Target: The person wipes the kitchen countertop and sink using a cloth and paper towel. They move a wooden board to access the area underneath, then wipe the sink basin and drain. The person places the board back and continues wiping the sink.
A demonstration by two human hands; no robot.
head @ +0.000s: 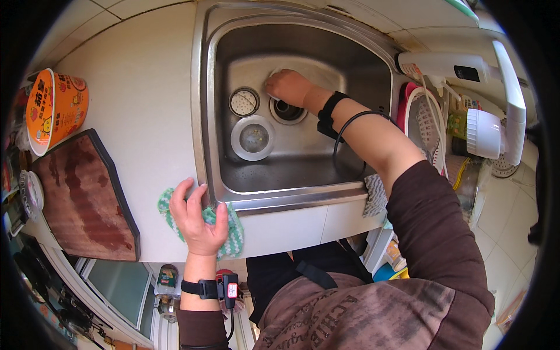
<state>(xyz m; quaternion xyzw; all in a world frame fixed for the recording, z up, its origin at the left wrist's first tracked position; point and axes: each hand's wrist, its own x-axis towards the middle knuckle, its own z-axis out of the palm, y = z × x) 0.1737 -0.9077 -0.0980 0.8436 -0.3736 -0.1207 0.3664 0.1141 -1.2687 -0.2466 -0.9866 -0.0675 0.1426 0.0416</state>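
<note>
My right hand (286, 87) reaches into a stainless steel sink (315, 170), its fingers bunched over a small white thing (275, 71), perhaps a cloth or pad. Most of that white thing is hidden under the hand. Just below the hand lies the uncovered drain opening (286, 112). Left of it, on the basin floor, are a perforated drain strainer (244, 102) and a round metal-rimmed sink strainer (253, 138) with small yellowish bits inside. My left hand (199, 223) rests, fingers apart, over a green-and-white cloth (232, 238) at the sink's front left corner.
On the left counter, a wet brown cutting board (87, 201) lies near an orange instant-noodle tub (59, 109). A grey-and-white cloth (375, 195) hangs over the front edge. A white faucet (442, 65) and a pink-rimmed basket (422, 113) stand right of the sink.
</note>
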